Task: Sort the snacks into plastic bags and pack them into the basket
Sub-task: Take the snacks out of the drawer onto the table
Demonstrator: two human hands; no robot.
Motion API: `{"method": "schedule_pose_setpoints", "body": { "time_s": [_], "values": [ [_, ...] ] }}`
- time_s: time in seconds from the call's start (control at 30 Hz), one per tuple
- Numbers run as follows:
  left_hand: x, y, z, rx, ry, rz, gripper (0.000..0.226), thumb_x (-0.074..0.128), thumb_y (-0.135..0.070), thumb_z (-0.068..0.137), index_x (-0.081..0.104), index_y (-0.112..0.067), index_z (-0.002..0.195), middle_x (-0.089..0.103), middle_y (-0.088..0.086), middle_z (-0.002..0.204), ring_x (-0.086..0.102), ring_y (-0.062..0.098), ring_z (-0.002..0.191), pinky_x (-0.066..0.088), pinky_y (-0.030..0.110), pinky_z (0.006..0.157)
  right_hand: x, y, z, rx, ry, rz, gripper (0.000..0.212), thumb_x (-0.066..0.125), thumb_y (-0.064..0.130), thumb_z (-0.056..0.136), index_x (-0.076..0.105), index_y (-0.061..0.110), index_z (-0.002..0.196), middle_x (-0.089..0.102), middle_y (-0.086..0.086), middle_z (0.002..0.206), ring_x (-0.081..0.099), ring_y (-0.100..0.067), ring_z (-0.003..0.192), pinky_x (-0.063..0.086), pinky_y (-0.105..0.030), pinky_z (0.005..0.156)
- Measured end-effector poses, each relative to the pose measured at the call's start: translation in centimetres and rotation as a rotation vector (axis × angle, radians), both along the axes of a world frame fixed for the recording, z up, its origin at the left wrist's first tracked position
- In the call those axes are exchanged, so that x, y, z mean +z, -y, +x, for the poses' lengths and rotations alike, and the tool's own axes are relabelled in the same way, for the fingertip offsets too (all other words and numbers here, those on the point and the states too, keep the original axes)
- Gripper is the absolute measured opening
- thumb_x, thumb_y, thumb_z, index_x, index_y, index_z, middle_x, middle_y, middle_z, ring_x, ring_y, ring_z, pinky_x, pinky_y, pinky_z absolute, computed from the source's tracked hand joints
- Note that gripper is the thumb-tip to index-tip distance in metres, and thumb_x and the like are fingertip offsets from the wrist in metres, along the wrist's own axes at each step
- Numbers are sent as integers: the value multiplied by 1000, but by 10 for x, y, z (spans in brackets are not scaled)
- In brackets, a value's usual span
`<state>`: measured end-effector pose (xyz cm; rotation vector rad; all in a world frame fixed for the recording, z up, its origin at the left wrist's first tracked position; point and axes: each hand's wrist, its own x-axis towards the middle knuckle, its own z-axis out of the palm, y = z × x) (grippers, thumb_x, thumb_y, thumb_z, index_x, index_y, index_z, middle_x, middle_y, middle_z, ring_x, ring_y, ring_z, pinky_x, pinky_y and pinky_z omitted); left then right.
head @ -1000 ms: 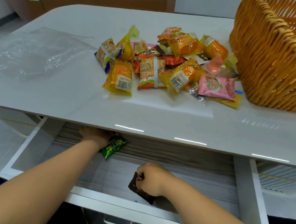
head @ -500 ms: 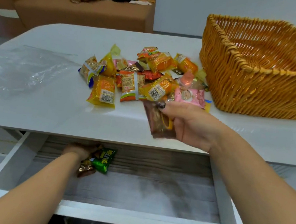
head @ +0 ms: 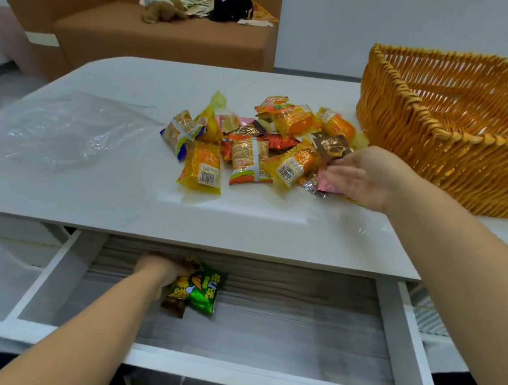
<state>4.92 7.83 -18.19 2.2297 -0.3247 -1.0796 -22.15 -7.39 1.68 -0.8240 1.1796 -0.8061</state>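
Snacks (head: 252,147) lie in a heap on the white table (head: 116,200), just beside the wicker basket (head: 448,127). Your right hand (head: 361,174) is at the heap's edge with its fingers nearly straight, and a brown packet (head: 331,147) sits at your fingertips; I cannot tell if you are pinching it. If it is loose, it may slide off the heap. Your left hand (head: 162,269) is down in the open drawer (head: 261,322), gripping a bunch of packets, with a green packet (head: 205,292) on top. That is a lot for one hand, so one could slip out. The clear plastic bag (head: 61,128) lies flat and well apart from the snacks.
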Motion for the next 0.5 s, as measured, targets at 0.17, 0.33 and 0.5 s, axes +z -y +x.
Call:
{"method": "schedule_pose_setpoints", "body": {
  "time_s": [0.17,0.33,0.5],
  "values": [
    [39,1,-28,-532,371,205,47,79,-35,79,64,-10,116,67,8,119,63,22,110,52,27,86,-3,-79,-62,231,-240,-19,16,56,11,94,58,7,109,74,-15,88,71,-24,70,56,-32,62],
    [76,-15,-56,-967,402,153,18,67,-4,81,68,-20,91,71,0,98,67,15,93,54,24,78,-2,-88,-66,337,-524,-222,34,66,5,85,57,17,116,75,-9,82,72,-25,73,56,-38,71],
    [105,-42,-85,-1081,454,-118,21,72,-2,80,72,-18,94,66,-8,84,61,2,76,50,13,70,-16,-90,-69,607,-992,-584,31,62,32,89,53,27,118,67,10,85,63,-12,83,49,-33,75]
  ]
}}
